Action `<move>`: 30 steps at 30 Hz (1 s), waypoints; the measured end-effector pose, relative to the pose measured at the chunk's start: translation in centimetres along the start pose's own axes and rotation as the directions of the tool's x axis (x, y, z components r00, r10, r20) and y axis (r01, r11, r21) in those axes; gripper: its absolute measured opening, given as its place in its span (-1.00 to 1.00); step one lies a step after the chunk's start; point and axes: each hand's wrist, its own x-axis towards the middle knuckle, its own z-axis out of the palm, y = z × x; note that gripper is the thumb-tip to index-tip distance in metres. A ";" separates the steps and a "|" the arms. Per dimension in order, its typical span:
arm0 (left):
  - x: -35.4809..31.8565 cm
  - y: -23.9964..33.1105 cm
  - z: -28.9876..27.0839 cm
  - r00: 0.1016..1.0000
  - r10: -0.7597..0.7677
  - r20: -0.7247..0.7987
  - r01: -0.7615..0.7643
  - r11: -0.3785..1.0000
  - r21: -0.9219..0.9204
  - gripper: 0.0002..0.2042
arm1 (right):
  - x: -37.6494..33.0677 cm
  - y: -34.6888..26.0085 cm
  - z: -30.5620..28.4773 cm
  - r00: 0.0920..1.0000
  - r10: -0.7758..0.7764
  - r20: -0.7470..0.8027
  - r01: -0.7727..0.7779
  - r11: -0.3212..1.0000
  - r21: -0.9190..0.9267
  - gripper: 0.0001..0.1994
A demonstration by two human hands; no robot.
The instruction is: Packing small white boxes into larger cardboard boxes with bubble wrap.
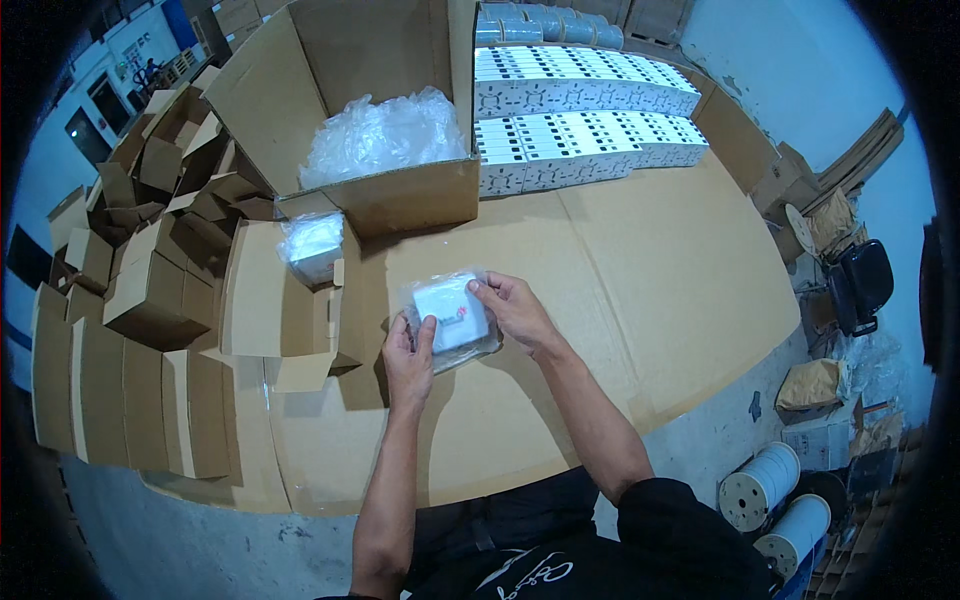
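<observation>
Both hands pinch a white square part in a clear plastic bag [452,318] above the cardboard-covered desk [620,300] — left hand [408,358] gripping its near-left corner, right hand [515,310] its right edge. Beyond the grip lies another bagged part [312,246], then an open carton of plastic bags [380,130] — white boxes [580,120] stacked farthest right.

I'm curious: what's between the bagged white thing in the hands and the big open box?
In the head view, only bare brown cardboard sheet lies between the clear-bagged white square item and the large open cardboard carton.

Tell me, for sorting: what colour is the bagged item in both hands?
White item, clear bag; head view.
</observation>
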 end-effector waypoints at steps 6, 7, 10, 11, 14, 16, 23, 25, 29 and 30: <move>0.6 0.0 -0.4 0.999 -0.048 -0.022 0.049 0.997 0.057 -0.69 | 0.0 0.2 1.6 0.998 -0.056 -0.018 0.059 0.986 0.156 -0.68; 0.8 0.0 -0.2 0.998 -0.046 -0.040 0.048 0.997 0.063 -0.68 | 0.0 0.2 1.4 0.998 -0.058 -0.018 0.060 0.986 0.155 -0.68; 0.9 0.4 -0.1 0.997 -0.051 -0.059 0.056 0.995 0.081 -0.65 | -0.1 -0.1 1.3 0.993 -0.100 -0.054 0.105 0.989 0.101 -0.67; 0.9 0.7 -0.1 0.996 -0.061 -0.060 0.067 0.993 0.094 -0.65 | -0.2 -0.4 1.4 0.992 -0.116 -0.042 0.120 0.984 0.130 -0.67; 1.0 2.0 0.6 0.994 0.063 -0.092 -0.055 0.994 0.092 -0.68 | -0.6 -1.3 1.2 0.985 -0.173 -0.015 0.173 0.975 0.138 -0.66; 1.1 2.9 0.6 0.987 0.135 -0.090 -0.118 0.977 0.177 -0.68 | -0.6 -1.8 1.0 0.977 -0.214 0.004 0.212 0.970 0.117 -0.65; 2.3 3.3 0.3 0.972 0.223 -0.067 -0.195 0.937 0.288 -0.70 | -0.7 -1.8 1.4 0.933 -0.353 0.068 0.344 0.932 0.118 -0.38; 2.7 3.4 0.1 0.974 0.213 -0.074 -0.184 0.941 0.285 -0.70 | -0.8 -1.9 1.4 0.928 -0.361 0.092 0.358 0.932 0.056 -0.22; 3.8 3.0 -0.6 0.977 0.209 -0.049 -0.191 0.952 0.241 -0.69 | -0.3 -1.3 1.3 0.969 -0.229 0.088 0.233 0.972 -0.041 -0.09; 4.1 2.3 -0.9 0.976 0.211 -0.047 -0.194 0.951 0.239 -0.69 | 0.0 -1.0 1.1 0.961 -0.267 0.070 0.270 0.962 -0.037 -0.11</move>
